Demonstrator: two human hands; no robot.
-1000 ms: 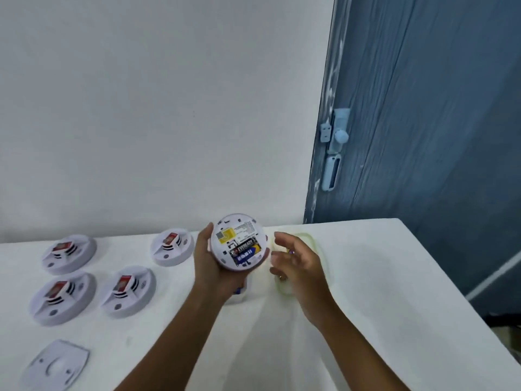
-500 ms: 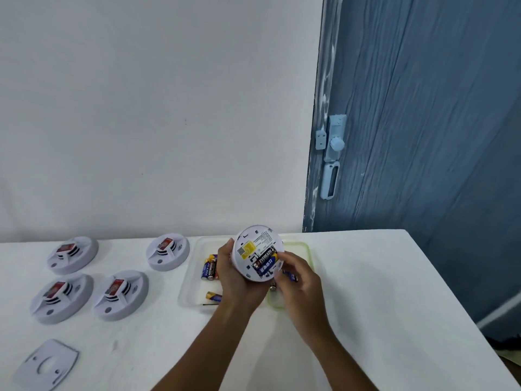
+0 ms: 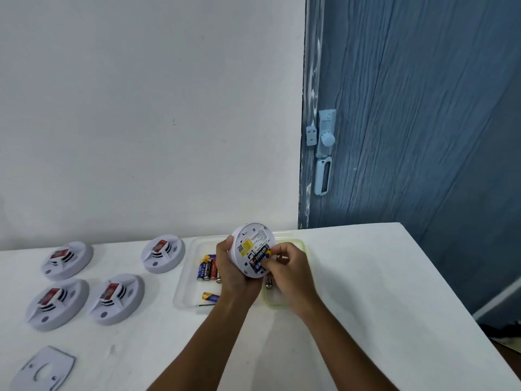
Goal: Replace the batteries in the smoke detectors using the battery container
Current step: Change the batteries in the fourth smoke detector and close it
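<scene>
My left hand [image 3: 229,273] grips a round white smoke detector [image 3: 251,244], held above the table with its back and battery bay toward me. My right hand [image 3: 287,270] pinches at a blue and black battery [image 3: 260,256] sitting in that bay. Under the hands lies a clear battery container [image 3: 187,277] with several loose batteries [image 3: 208,268], one lying apart near its front. A green-rimmed lid or tray [image 3: 303,245] lies beside it, holding one battery [image 3: 268,282].
Several white smoke detectors lie on the white table to the left, one [image 3: 163,256] near the container, others [image 3: 115,297] farther out. A flat mounting plate [image 3: 42,369] lies at front left. A blue door [image 3: 408,122] stands behind the table's right edge.
My right hand came from hovering beside the detector onto its battery bay and now pinches the battery. The view shifted, revealing the container under the hands.
</scene>
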